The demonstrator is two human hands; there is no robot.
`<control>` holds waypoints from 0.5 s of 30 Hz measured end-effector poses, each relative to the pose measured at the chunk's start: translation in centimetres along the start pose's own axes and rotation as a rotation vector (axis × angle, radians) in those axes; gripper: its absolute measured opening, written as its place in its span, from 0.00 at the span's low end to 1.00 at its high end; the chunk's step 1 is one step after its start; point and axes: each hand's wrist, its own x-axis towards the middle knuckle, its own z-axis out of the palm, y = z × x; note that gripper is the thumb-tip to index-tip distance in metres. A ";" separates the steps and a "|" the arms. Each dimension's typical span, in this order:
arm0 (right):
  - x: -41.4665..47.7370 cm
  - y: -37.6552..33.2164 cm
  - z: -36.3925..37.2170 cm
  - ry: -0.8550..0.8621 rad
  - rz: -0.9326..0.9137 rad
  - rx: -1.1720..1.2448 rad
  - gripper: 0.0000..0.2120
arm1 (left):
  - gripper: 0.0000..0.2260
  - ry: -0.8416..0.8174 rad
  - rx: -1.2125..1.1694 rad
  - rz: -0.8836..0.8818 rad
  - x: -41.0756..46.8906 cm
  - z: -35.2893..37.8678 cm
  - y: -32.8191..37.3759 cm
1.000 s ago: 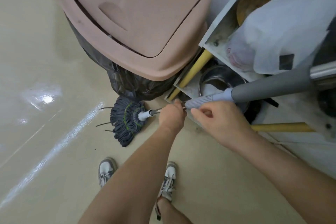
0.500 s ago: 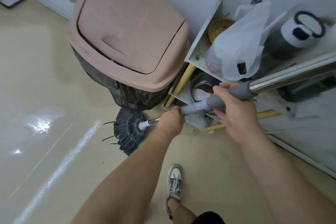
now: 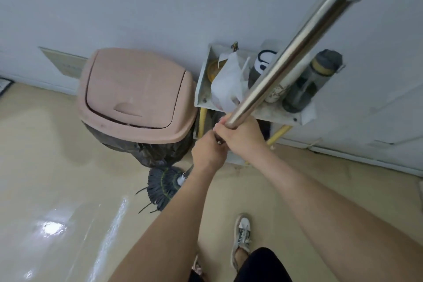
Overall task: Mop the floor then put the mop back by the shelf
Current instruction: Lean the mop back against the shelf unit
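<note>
The mop's dark grey stringy head (image 3: 163,188) rests on the beige floor (image 3: 68,167), just in front of the bin. Its shiny metal handle (image 3: 288,50) rises steeply toward the upper right, ending in a pale grip at the top edge. My left hand (image 3: 207,153) is closed around the lower handle. My right hand (image 3: 242,138) grips the handle just above it, the two hands touching. The small white shelf (image 3: 277,113) with yellow legs stands against the wall right behind my hands.
A pink swing-lid bin (image 3: 135,96) with a black liner stands left of the shelf. On the shelf are a white plastic bag (image 3: 229,82) and a dark bottle (image 3: 309,82). My shoe (image 3: 241,236) is on the floor below. The floor at lower left shines wet.
The handle has swung from nearly level to steep, its top now high at the upper right. My right hand slid down next to my left. The view has pulled back from the bin and shelf.
</note>
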 end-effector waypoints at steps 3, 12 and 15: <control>0.0 1.0 -3.2 0.092 0.045 0.002 0.04 | 0.13 -0.057 -0.005 0.037 -0.7 1.8 2.6; 0.3 8.8 -18.0 0.238 0.159 0.018 0.04 | 0.13 -0.228 -0.035 0.135 -3.1 13.6 13.1; 1.8 11.6 -24.2 0.213 0.138 -0.037 0.05 | 0.14 -0.261 -0.080 0.167 -3.6 17.9 18.0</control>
